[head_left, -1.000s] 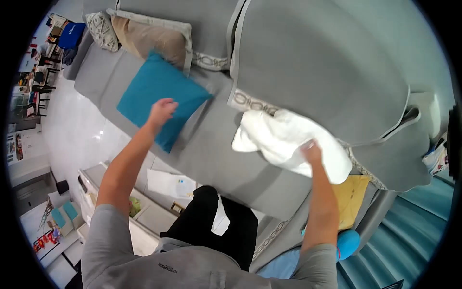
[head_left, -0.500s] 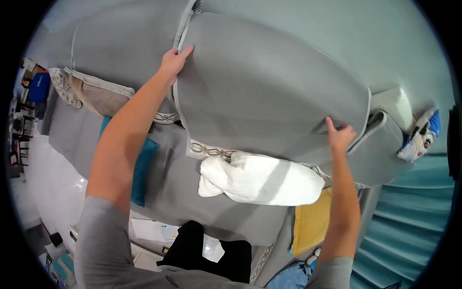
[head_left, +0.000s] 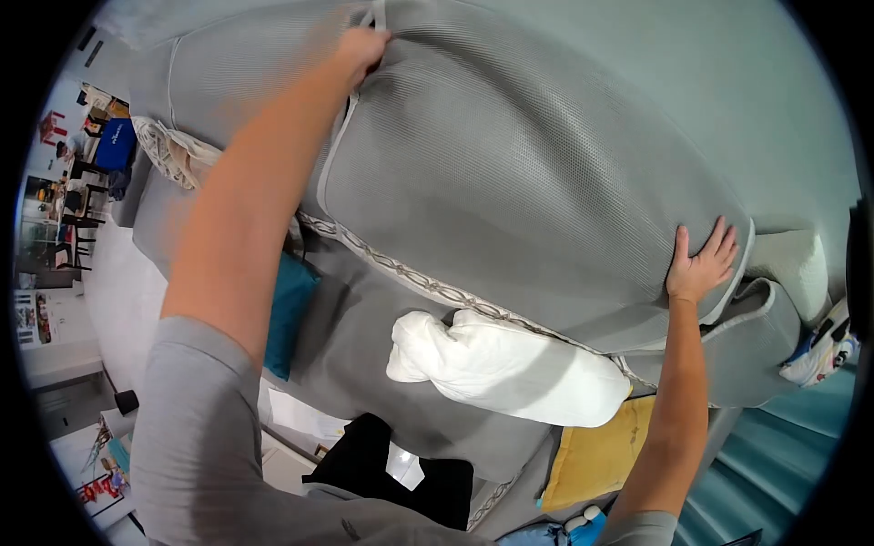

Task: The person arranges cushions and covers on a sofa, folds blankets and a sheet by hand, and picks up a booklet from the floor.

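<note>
A large grey ribbed sofa cover (head_left: pixel 510 173) with a white piped edge and a patterned trim lies over the sofa's backrest. At its upper left corner, my left hand (head_left: pixel 364 50) is closed on the edge, and a fold runs from there across the fabric. My right hand (head_left: pixel 703 266) rests open on the cover near its right edge, fingers spread. Below the trim, a bundled white cloth (head_left: pixel 510 369) lies on the grey seat (head_left: pixel 337 364).
A teal cushion (head_left: pixel 289 314) is left of the seat's middle and a yellow cushion (head_left: pixel 596 455) lower right. At the right are a pale cushion (head_left: pixel 792 268), a printed cushion (head_left: pixel 824 350) and teal curtains (head_left: pixel 765 473). Chairs and a blue bag (head_left: pixel 115 144) show far left.
My left hand has moved up with the cover's corner, raising a fold. My right hand has shifted right and its fingers have spread flat. The view has tilted slightly.
</note>
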Tool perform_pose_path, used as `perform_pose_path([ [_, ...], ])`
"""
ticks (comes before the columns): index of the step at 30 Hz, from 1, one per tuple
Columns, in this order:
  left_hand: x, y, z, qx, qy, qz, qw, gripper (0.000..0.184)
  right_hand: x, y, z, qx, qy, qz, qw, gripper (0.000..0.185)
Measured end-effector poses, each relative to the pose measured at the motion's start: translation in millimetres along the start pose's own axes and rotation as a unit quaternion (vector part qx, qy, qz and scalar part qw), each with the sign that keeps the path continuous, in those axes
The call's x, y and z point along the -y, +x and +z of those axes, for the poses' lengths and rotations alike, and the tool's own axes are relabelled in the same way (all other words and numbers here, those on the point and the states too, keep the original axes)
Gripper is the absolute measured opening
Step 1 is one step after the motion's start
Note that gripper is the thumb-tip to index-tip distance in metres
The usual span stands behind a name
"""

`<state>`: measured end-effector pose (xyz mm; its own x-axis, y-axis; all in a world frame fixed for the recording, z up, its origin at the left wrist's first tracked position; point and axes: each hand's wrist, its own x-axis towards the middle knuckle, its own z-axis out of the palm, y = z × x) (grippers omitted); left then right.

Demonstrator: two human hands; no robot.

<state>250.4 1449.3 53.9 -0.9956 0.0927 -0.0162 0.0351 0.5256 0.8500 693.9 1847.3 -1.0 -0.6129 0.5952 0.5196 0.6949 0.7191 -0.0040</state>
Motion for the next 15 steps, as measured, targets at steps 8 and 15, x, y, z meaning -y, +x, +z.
perform_pose_path([
  [8, 55, -35, 2, -0.064, -0.067, 0.03, 0.995, 0.063, -52, 41, 10, -0.011, -0.002, 0.092, 0.996, 0.09],
  [15, 115, -138, -10, -0.12, 0.099, -0.028, 0.987, 0.068, -42, 61, -20, 0.059, -0.044, 0.312, 0.947, 0.084],
])
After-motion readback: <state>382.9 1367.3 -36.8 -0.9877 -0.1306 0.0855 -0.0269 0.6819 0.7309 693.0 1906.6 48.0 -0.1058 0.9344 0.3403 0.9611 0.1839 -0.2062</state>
